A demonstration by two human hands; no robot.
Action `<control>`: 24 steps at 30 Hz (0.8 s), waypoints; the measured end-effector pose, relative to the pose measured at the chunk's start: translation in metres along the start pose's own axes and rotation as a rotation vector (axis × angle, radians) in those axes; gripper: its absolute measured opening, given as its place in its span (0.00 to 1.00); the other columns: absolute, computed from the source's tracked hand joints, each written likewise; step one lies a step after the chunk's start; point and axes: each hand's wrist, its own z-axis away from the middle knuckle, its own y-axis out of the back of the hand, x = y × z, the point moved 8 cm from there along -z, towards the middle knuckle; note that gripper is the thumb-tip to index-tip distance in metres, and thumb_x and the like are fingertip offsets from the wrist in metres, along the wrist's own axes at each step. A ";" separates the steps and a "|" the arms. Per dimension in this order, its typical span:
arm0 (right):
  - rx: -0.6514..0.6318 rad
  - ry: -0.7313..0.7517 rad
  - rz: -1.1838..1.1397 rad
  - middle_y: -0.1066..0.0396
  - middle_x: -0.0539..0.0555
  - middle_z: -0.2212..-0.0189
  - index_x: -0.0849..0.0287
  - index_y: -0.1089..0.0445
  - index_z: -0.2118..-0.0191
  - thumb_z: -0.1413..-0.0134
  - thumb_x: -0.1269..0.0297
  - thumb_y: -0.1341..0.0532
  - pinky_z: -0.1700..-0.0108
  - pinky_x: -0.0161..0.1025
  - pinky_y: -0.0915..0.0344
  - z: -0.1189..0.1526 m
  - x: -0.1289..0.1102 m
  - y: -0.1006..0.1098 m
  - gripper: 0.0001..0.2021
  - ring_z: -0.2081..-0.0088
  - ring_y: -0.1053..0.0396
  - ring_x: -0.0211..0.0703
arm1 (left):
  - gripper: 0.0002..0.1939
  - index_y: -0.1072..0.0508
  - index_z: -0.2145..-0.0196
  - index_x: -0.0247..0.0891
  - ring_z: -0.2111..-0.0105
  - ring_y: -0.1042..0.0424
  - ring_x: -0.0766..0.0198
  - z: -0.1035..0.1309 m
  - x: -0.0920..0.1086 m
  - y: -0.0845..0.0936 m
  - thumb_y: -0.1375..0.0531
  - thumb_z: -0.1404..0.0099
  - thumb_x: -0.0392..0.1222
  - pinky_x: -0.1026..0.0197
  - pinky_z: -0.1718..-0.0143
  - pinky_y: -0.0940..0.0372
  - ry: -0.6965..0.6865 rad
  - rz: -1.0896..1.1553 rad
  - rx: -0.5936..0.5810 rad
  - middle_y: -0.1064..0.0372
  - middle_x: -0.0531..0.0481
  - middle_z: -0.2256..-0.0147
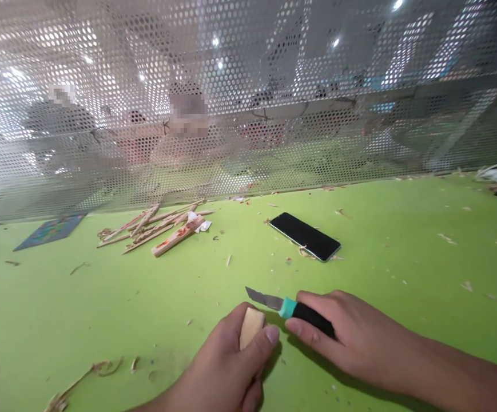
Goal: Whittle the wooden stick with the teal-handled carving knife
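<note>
My left hand (235, 360) is closed around a pale wooden block (251, 327), whose upper end shows between thumb and fingers. The rest of the block is hidden in the palm. In my right hand (338, 329) is a carving knife (287, 307) with a black handle and a turquoise collar. Its blade points left, just above the exposed end of the block. Whether blade and wood touch, I cannot tell. Beyond the hands, a black smartphone (305, 236) lies face up on the green table (179, 297).
Several wood strips (154, 226) are piled at the back left, with a red-stained wooden piece (178, 236) in front. A patterned card (51, 230) lies farther left. Curled shavings (80, 377) are near the front left. A perforated metal screen (239, 114) stands along the back, people behind it.
</note>
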 end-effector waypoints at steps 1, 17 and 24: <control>-0.016 0.017 0.010 0.29 0.51 0.76 0.55 0.35 0.68 0.32 0.42 0.46 0.73 0.38 0.53 0.000 -0.002 0.001 0.22 0.76 0.37 0.43 | 0.24 0.38 0.55 0.42 0.90 0.49 0.75 0.000 0.000 -0.001 0.39 0.33 0.64 0.72 0.89 0.45 -0.001 -0.004 -0.011 0.46 0.67 0.84; -0.065 0.103 0.183 0.37 0.48 0.79 0.55 0.37 0.71 0.33 0.40 0.49 0.74 0.37 0.59 0.000 -0.006 -0.001 0.24 0.78 0.48 0.39 | 0.27 0.41 0.62 0.44 0.91 0.52 0.73 0.003 0.002 -0.001 0.39 0.37 0.70 0.73 0.91 0.52 0.015 -0.062 -0.008 0.51 0.69 0.89; -0.048 0.097 0.180 0.34 0.48 0.79 0.54 0.37 0.70 0.33 0.40 0.50 0.74 0.37 0.58 0.002 -0.007 -0.005 0.24 0.79 0.46 0.39 | 0.27 0.42 0.64 0.45 0.92 0.55 0.75 0.005 0.004 -0.005 0.38 0.38 0.69 0.73 0.91 0.53 0.035 -0.017 -0.020 0.52 0.70 0.89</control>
